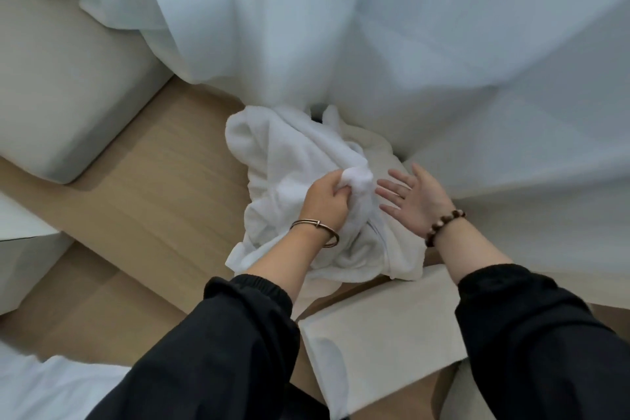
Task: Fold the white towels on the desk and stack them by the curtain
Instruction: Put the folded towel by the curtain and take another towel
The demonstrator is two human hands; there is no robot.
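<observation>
Left hand (pixel 324 201) fingers (pixel 344 186) bunch a fold of the crumpled white towel (pixel 289 160), lifting it for spreading; right hand (pixel 414 198) fingers (pixel 392 191), straight and spread, hover just beside.

single view, head-worn, wide-angle. lens sits above person's own arms, faces forward and steeply down. black sleeves (pixel 221 344) enter from bottom edge, run up-frame toward centre. left hand (pixel 324 201) and right hand (pixel 414 196) just below frame centre, close to lens, large in frame. towel (pixel 289 153) at centre, seen from above. curtain (pixel 375 27) fills upper half, far side of view. wood surface (pixel 153 181) crosses left part on slant. pale cushion (pixel 61 85) at upper left edge. right edge blurred.
</observation>
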